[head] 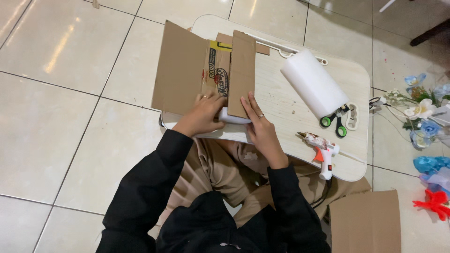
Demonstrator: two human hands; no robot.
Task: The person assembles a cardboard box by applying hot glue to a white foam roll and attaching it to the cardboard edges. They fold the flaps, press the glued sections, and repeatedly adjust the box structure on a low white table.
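A flattened brown cardboard box (187,68) lies open on a small pale wooden lap table (290,100). One cardboard flap (243,70) is folded up over a white foam block (234,116) at the table's near edge. My left hand (202,115) presses on the cardboard and the foam's left end. My right hand (260,126), with a ring, lies flat against the flap's right edge beside the foam. Both arms are in black sleeves.
A white foam roll (313,83) lies on the table's right half, with green-handled scissors (333,122) and a glue gun (321,149) near it. Artificial flowers (424,112) lie on the tiled floor at right. Another cardboard piece (365,222) lies by my right knee.
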